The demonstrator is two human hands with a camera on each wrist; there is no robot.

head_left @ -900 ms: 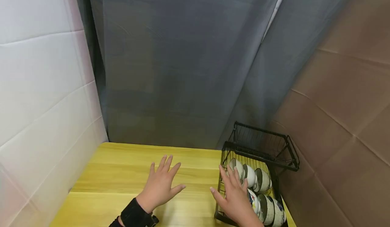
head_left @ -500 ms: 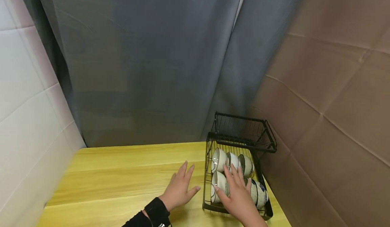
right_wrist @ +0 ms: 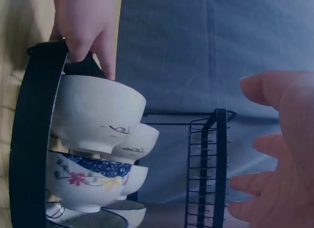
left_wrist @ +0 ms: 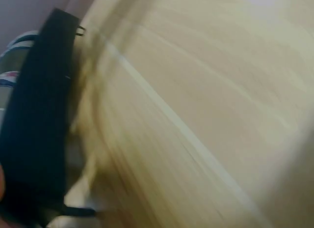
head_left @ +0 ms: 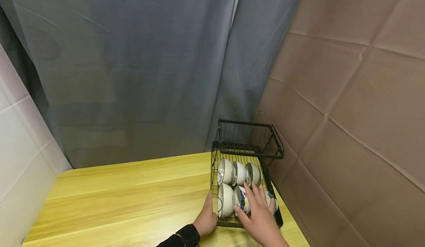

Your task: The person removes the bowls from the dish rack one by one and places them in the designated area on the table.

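Observation:
A two-level black wire dish rack (head_left: 229,224) holds several bowls lying on their sides in two rows. At its front left corner, my left hand (head_left: 206,217) grips the frame; the right wrist view shows the same hand (right_wrist: 88,21) with fingers about the corner. My right hand (head_left: 260,217) is spread over the front row's right side, fingers apart and holding nothing. It partly hides a floral bowl (right_wrist: 88,184) with a blue band. A plain pale bowl (head_left: 226,200) sits at the front left. The left wrist view shows the rack's dark front bar (left_wrist: 37,110).
The rack's raised upper basket (head_left: 249,136) stands at the back. Yellow wood-grain tabletop (head_left: 132,195) extends to the left. A grey curtain (head_left: 132,73) hangs behind the table, a brown cloth wall (head_left: 348,129) rises close on the right, and a white panel (head_left: 20,136) on the left.
My left hand has moved right from above the table and taken hold of the rack's front left corner. The right hand stays spread over the bowls. The head view has turned right.

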